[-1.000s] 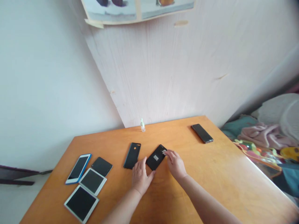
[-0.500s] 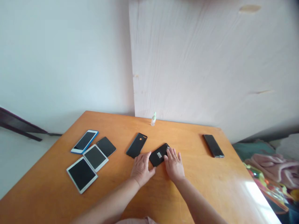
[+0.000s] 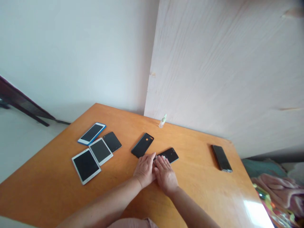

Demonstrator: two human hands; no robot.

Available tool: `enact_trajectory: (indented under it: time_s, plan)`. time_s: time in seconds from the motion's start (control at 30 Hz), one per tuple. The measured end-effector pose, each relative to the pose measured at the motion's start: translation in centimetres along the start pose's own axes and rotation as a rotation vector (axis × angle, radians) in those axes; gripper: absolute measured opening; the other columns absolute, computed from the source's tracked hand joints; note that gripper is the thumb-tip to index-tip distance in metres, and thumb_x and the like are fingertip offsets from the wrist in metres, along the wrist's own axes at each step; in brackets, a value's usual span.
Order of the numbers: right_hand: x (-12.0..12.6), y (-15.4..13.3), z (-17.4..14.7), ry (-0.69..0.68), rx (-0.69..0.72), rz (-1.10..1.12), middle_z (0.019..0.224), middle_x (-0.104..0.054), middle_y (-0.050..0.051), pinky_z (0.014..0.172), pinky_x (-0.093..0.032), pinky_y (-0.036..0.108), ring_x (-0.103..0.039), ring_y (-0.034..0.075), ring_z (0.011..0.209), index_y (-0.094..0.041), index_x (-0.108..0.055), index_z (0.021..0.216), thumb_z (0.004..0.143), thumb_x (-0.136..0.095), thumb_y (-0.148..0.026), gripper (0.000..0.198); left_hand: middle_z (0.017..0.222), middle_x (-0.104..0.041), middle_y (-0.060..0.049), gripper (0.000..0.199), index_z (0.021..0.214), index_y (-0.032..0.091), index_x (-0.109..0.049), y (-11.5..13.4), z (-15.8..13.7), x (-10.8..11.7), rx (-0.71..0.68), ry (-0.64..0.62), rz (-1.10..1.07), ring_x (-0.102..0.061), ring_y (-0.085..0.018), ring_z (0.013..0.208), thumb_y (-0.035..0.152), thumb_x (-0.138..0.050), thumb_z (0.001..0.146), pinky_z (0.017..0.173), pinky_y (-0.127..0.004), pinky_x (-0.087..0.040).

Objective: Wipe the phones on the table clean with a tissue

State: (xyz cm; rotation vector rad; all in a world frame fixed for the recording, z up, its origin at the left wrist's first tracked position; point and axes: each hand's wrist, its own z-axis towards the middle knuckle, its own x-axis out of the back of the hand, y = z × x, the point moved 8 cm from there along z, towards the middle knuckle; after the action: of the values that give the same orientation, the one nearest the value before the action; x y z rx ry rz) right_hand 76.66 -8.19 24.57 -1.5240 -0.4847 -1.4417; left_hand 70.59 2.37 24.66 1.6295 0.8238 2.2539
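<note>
A black phone (image 3: 171, 155) lies back side up on the table, its left end covered by my hands. My left hand (image 3: 144, 169) grips that near left end, thumb and fingers at its edges. Laid flat over the phone's back, my right hand (image 3: 165, 175) has its fingers together and pointing toward the left hand. A small pale, thin piece (image 3: 155, 158), like a tissue or cloth, shows at its fingertips; most of it is hidden. Just beyond the left fingertips lies a black phone case (image 3: 142, 144) with a round hole and a camera cutout.
On the left of the wooden table (image 3: 114, 202) are a white phone with a blue edge (image 3: 92, 133), a black phone (image 3: 112, 141) and two white-framed devices (image 3: 101, 151). A small dropper bottle (image 3: 162, 121) stands by the wall. Another dark phone (image 3: 221, 158) lies at right.
My right hand has slid left along the phone's back, from its right end to beside my left hand. The left hand stays at the phone's left end. The camera view has tilted.
</note>
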Motion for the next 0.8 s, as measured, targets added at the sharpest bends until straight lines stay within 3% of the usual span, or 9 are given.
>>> enact_trajectory:
  time_s: [0.07,0.1,0.2,0.27,0.43,0.63,0.7,0.8]
  plan:
    - [-0.3,-0.7,-0.1,-0.029,0.096,0.018,0.149,-0.048,0.008,0.119,-0.029,0.047,-0.037,0.024,0.142,-0.019,-0.052,0.142,0.102,-0.038,-0.032,0.044,0.129,-0.061,-0.012,0.08,0.146,0.02,-0.031,-0.1,0.0,-0.1,0.009,-0.002,-0.005,-0.054,-0.03,0.117,0.019,-0.062,0.073,0.099,-0.048,-0.042]
    - [-0.1,-0.2,0.1,-0.017,0.076,0.011,0.148,-0.048,0.008,0.118,-0.029,0.048,-0.037,0.024,0.142,-0.02,-0.052,0.141,0.102,-0.036,-0.031,0.044,0.129,-0.06,-0.012,0.081,0.146,0.02,-0.031,0.0,0.0,0.0,0.011,-0.002,-0.009,-0.054,-0.03,0.118,0.02,-0.064,0.072,0.1,-0.048,-0.042]
    - [1.3,3.5,1.3,0.088,-0.177,-0.055,0.147,-0.049,0.012,0.116,-0.029,0.054,-0.037,0.029,0.142,-0.015,-0.055,0.138,0.103,-0.031,-0.031,0.045,0.13,-0.06,-0.012,0.087,0.147,0.02,-0.03,0.2,0.0,0.2,0.008,0.003,-0.019,-0.053,-0.032,0.119,0.027,-0.069,0.07,0.1,-0.049,-0.041]
    - [1.4,4.3,1.8,0.12,-0.267,-0.084,0.145,-0.051,0.014,0.115,-0.03,0.054,-0.037,0.03,0.141,-0.013,-0.058,0.135,0.103,-0.031,-0.031,0.045,0.128,-0.061,-0.013,0.087,0.147,0.019,-0.03,0.3,0.1,0.3,0.007,0.008,-0.013,-0.054,-0.032,0.117,0.028,-0.069,0.07,0.099,-0.049,-0.041]
    - [-0.3,1.0,2.5,0.006,0.019,-0.038,0.145,-0.052,0.009,0.118,-0.028,0.045,-0.04,0.024,0.14,-0.02,-0.054,0.139,0.101,-0.038,-0.031,0.043,0.125,-0.062,-0.013,0.077,0.144,0.018,-0.034,0.5,0.2,0.6,-0.005,0.031,0.005,-0.055,-0.03,0.114,0.025,-0.065,0.074,0.098,-0.046,-0.043]
    - [1.9,6.5,3.3,0.1,-0.329,-0.144,0.142,-0.053,0.017,0.114,-0.028,0.054,-0.039,0.031,0.14,-0.013,-0.058,0.134,0.102,-0.034,-0.03,0.043,0.126,-0.061,-0.012,0.084,0.145,0.02,-0.033,0.4,0.2,0.4,-0.002,0.006,-0.008,-0.054,-0.031,0.115,0.03,-0.071,0.07,0.098,-0.047,-0.043]
    - [1.4,4.8,3.0,0.08,-0.219,-0.142,0.145,-0.05,0.017,0.116,-0.027,0.052,-0.036,0.03,0.142,-0.013,-0.055,0.136,0.101,-0.035,-0.029,0.044,0.125,-0.062,-0.012,0.083,0.144,0.019,-0.034,0.4,0.1,0.4,0.0,0.011,-0.008,-0.054,-0.03,0.115,0.03,-0.07,0.07,0.098,-0.047,-0.042]
    - [0.0,1.0,2.0,-0.016,0.078,-0.08,0.15,-0.046,0.012,0.118,-0.028,0.045,-0.035,0.025,0.143,-0.015,-0.048,0.143,0.101,-0.038,-0.029,0.046,0.125,-0.061,-0.012,0.078,0.144,0.019,-0.033,0.4,0.1,0.3,-0.008,0.009,-0.017,-0.054,-0.03,0.114,0.027,-0.066,0.074,0.098,-0.047,-0.042]
